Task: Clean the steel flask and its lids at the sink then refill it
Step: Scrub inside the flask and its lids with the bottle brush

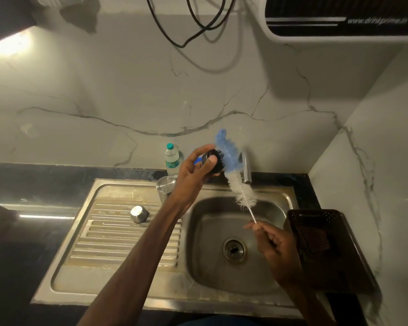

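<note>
The left hand (pixel 198 170) is raised above the back rim of the steel sink (pixel 222 300), with its fingers and thumb curled around a black round lid (pixel 211 161). The right hand (pixel 276 245) pinches the thin white handle of a blue-and-white bristled bottle brush (pixel 233 170), whose blue head touches the lid. The open cylindrical steel flask (pixel 165 185) stands just beside the left wrist. A domed steel cap (pixel 139 214) rests on the ribbed drainboard.
</note>
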Action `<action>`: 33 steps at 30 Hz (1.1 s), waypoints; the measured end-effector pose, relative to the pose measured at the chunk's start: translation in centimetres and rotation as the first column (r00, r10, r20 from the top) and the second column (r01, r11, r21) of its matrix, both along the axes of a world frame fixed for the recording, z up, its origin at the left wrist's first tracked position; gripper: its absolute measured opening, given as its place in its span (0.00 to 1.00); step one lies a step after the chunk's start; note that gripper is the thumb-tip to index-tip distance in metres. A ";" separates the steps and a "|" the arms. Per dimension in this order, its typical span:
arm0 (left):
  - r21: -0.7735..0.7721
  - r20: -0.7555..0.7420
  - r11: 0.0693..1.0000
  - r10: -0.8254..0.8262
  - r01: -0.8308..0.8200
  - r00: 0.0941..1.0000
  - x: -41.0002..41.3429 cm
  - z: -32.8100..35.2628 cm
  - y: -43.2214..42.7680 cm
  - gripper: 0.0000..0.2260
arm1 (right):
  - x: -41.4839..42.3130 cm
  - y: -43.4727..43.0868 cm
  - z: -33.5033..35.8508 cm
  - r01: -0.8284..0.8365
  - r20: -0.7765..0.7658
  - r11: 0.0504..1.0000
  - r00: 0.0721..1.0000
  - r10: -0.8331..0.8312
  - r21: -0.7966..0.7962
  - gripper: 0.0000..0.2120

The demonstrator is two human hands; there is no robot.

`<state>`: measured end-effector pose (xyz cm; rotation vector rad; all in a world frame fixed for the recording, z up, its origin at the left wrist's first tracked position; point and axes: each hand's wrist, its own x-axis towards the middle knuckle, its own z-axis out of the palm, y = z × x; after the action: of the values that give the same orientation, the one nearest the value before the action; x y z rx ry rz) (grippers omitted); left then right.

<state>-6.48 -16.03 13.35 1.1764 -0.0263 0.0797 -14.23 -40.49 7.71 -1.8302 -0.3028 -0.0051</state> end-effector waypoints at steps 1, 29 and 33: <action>0.053 -0.001 0.999 -0.002 0.002 1.000 -0.1 -0.1 0.0 0.18 | 0.2 0.2 0.1 0.000 0.000 1.000 1.000 0.000 0.014 0.11; 0.167 -0.033 0.978 -0.120 0.124 0.992 -0.6 0.2 -0.5 0.17 | 1.1 0.1 1.3 -0.019 0.005 0.998 1.000 0.019 0.051 0.10; 0.072 0.019 0.993 -0.100 0.098 0.995 -0.1 0.7 0.2 0.18 | 1.3 -0.1 1.0 -0.038 -0.018 0.999 0.999 0.039 0.039 0.10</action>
<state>-6.56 -15.85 14.02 1.2433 -0.1082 0.0042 -12.97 -40.64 8.66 -1.7853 -0.3223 0.0330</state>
